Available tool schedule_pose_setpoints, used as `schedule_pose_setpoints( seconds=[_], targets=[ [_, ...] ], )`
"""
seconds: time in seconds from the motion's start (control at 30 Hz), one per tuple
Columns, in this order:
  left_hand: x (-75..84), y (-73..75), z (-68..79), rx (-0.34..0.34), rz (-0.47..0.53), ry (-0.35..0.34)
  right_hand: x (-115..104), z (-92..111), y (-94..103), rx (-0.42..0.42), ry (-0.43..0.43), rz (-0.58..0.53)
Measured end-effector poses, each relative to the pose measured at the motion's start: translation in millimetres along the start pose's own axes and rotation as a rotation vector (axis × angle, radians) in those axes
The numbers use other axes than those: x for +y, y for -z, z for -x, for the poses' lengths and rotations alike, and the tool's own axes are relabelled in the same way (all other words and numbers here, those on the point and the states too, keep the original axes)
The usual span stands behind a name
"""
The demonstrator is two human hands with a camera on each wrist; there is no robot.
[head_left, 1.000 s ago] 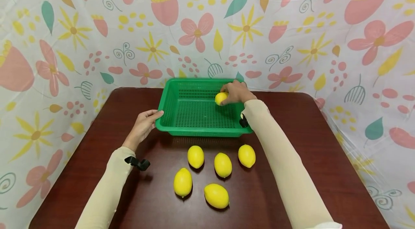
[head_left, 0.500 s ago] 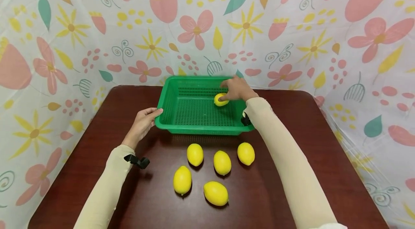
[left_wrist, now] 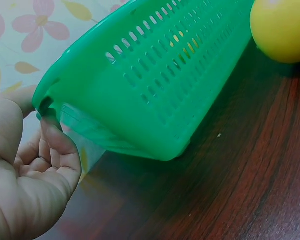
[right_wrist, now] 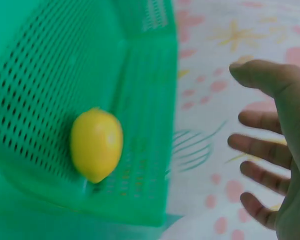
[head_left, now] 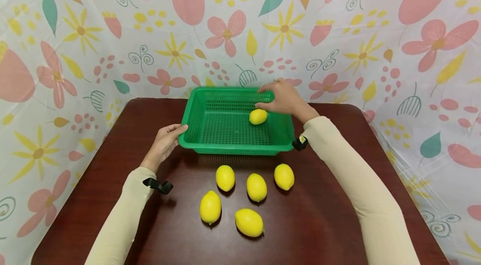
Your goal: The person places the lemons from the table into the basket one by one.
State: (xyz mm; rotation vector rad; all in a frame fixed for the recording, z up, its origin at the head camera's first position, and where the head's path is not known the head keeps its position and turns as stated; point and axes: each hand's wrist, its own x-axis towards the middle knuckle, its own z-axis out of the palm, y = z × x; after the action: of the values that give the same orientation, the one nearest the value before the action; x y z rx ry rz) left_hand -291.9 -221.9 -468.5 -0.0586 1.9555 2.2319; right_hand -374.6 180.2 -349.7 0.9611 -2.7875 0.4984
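A green perforated plastic basket (head_left: 240,148) stands at the back of the table. One lemon (head_left: 258,117) lies inside it, toward the right end; the right wrist view shows that lemon (right_wrist: 96,145) near the basket's corner. My left hand (head_left: 164,144) pinches the basket's left rim between thumb and fingers, as the left wrist view shows with the hand (left_wrist: 35,165) at the rim. Over the basket's right side is my right hand (head_left: 283,97), its fingers spread and holding nothing. Several more lemons (head_left: 256,187) lie on the table in front of the basket.
The dark red-brown wooden table (head_left: 319,223) ends close behind the basket. A white curtain (head_left: 233,6) with printed flowers hangs behind it and along both sides. Black straps (head_left: 159,185) are worn at both wrists.
My right hand has let go of the lemon inside the basket and moved up and to the right, fingers opening. My left hand has kept its grip on the rim.
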Motion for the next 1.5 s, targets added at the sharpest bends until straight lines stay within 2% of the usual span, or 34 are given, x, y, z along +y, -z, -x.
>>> schedule_pose_setpoints(
  seconds=[0.1, 0.23, 0.5, 0.63, 0.77, 0.97, 1.07, 1.17, 1.37, 1.5],
  targets=[
    [-1.9, -1.5, 0.7, 0.002, 0.018, 0.009, -9.1, 20.2, 11.8, 0.068, 0.015, -0.038],
    [-4.0, -2.7, 2.1, 0.010, 0.033, 0.010, -19.7, 51.7, 19.9, 0.114, -0.012, -0.086],
    [-2.0, -1.8, 0.6, -0.014, 0.075, -0.015, -34.4, 113.8, 14.3, 0.180, -0.095, -0.088],
    [0.0, -0.4, -0.5, -0.031, 0.099, -0.014, -40.6, 135.7, 6.3, 0.234, -0.112, -0.096],
    [1.2, -0.9, -0.9, -0.040, 0.099, -0.015, -45.2, 157.8, -3.8, 0.318, -0.145, -0.054],
    [-1.6, -2.8, 1.6, -0.029, 0.100, -0.006, -45.7, 194.1, -33.5, 0.468, -0.203, -0.016],
    [-3.5, -3.3, 2.5, -0.029, 0.106, -0.005, -44.7, 211.2, -52.2, 0.501, -0.246, -0.033],
    [-3.6, -3.8, 2.5, -0.023, 0.110, -0.006, -43.7, 222.3, -69.2, 0.468, -0.301, -0.043],
    [-2.2, -3.1, 2.4, -0.019, 0.120, -0.011, -45.6, 228.1, -93.8, 0.265, -0.412, -0.040],
    [-2.2, -3.1, 1.6, -0.017, 0.121, -0.001, -48.8, 227.0, -102.8, 0.180, -0.456, -0.038]
  ],
)
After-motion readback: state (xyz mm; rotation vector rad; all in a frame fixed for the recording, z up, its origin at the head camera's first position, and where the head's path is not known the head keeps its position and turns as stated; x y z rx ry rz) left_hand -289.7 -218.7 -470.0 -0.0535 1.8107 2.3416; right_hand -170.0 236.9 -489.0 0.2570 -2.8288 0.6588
